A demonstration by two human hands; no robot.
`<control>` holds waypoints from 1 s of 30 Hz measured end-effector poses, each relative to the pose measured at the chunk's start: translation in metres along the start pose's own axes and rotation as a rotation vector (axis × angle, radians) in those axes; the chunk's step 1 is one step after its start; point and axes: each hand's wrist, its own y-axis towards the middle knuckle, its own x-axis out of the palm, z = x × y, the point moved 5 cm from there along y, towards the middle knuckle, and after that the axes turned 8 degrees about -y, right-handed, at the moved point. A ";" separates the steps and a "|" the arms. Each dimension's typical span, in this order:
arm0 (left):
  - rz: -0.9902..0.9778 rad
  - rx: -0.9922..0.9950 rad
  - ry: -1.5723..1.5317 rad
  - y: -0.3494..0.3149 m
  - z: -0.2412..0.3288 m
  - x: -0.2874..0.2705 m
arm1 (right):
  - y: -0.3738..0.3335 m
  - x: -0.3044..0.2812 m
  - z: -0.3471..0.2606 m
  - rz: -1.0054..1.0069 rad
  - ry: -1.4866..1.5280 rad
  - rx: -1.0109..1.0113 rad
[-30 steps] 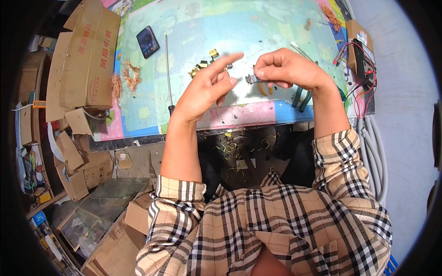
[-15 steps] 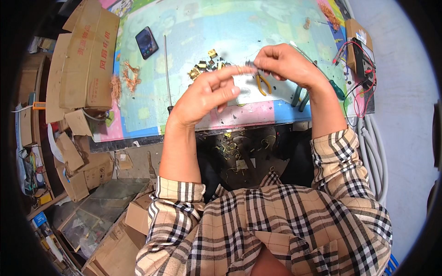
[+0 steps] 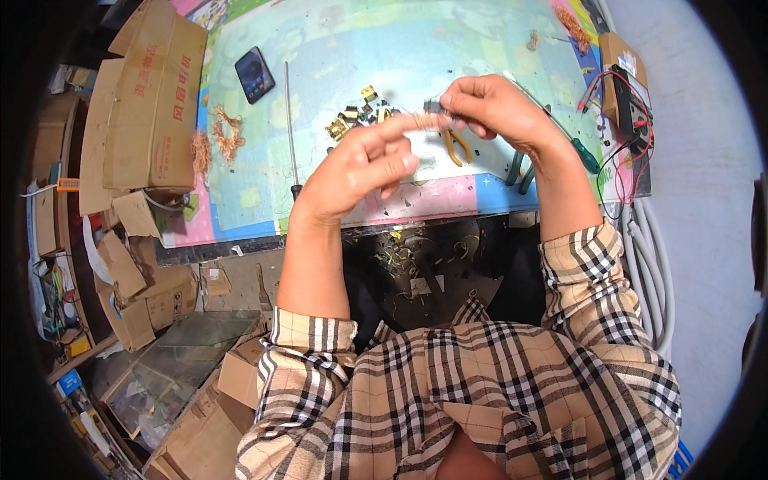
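My right hand (image 3: 498, 110) pinches a small dark block (image 3: 433, 106), perhaps a little coil or transformer core, between thumb and fingers. My left hand (image 3: 364, 164) points its index finger toward that block, thumb apart and the other fingers loosely curled. Fine copper-coloured wire (image 3: 426, 121) appears looped around the index fingertip; its path to the block is too thin to follow. Just beyond the left hand lies a pile of small yellow-and-black transformer parts (image 3: 350, 118). Yellow-handled pliers (image 3: 458, 149) rest below the right hand, their jaws partly hidden.
A phone (image 3: 254, 74) and a long screwdriver (image 3: 290, 120) lie on the left of the table (image 3: 320, 48). Copper wire tangles (image 3: 228, 132) sit beside a cardboard box (image 3: 152, 104). At right are a green-handled screwdriver (image 3: 586, 156), green-handled pliers (image 3: 520, 170) and a meter with leads (image 3: 632, 112).
The dark block has turned and shows more clearly at my right fingertips. My left index finger has shifted slightly to the right; both arms stay nearly in place.
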 end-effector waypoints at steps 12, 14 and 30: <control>0.262 -0.133 0.024 0.001 -0.014 -0.028 | -0.001 -0.022 -0.001 0.138 0.261 -0.091; 0.254 -0.132 0.021 0.001 -0.013 -0.026 | 0.000 -0.025 0.001 0.118 0.305 -0.111; 0.356 -0.039 0.013 -0.001 -0.002 -0.028 | 0.003 -0.005 -0.003 -0.049 0.554 -0.169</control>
